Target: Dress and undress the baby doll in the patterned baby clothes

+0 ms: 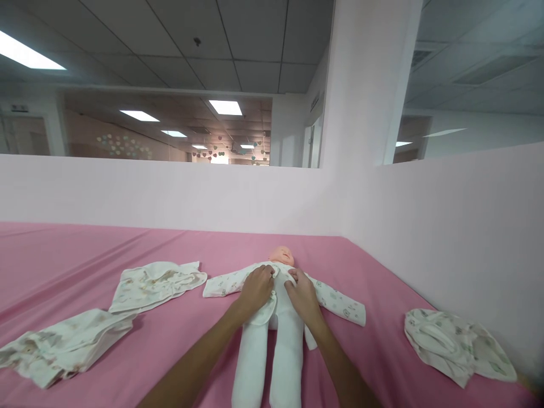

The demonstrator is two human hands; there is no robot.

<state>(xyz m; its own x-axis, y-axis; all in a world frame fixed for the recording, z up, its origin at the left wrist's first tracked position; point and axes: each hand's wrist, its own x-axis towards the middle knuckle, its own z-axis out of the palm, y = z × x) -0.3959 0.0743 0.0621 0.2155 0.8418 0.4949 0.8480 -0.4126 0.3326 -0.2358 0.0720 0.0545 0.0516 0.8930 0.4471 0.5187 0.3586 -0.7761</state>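
The doll (250,362), legs nearest at six o'clock, looks light and soft, its thin, limp shirt (343,306) best taken by the front edges, where the left hand (257,290) pinches cloth and the right hand (305,297) curls, grip impossible to tell.

It looks like an institutional care or training room: a flat grey tiled ceiling (174,34) with bright rectangular light panels (225,107), long interior windows (170,130) above low white walls (161,190), and (cheerfully) small heart-shaped hanging decorations (221,153) beyond.
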